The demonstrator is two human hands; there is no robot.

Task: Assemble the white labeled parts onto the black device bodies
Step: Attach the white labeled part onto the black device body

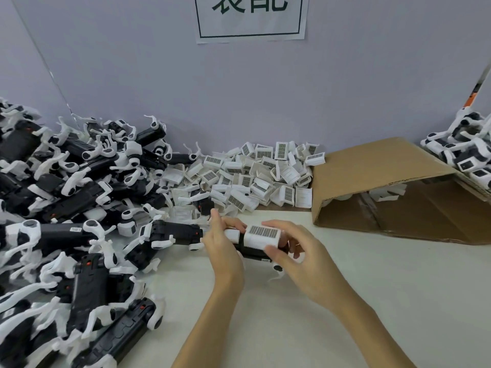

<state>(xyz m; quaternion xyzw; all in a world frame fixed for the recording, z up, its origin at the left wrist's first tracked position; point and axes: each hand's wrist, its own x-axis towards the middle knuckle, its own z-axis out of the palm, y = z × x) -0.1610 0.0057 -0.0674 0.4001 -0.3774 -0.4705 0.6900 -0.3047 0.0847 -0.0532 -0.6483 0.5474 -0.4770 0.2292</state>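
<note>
A black device body (252, 253) with white legs is held just above the table in the middle of the view. My left hand (224, 248) grips its left end, fingers curled over the top. My right hand (295, 251) pinches a white labeled part (261, 236), barcode side up, which sits on top of the body. A white foot (277, 268) of the device pokes out below my right hand. Whether the part is fully seated on the body I cannot tell.
A big heap of black device bodies (74, 221) fills the left side. A pile of white labeled parts (252, 173) lies against the back wall. An open cardboard box (385, 181) lies on its side at right, with assembled devices (467, 152) stacked behind it.
</note>
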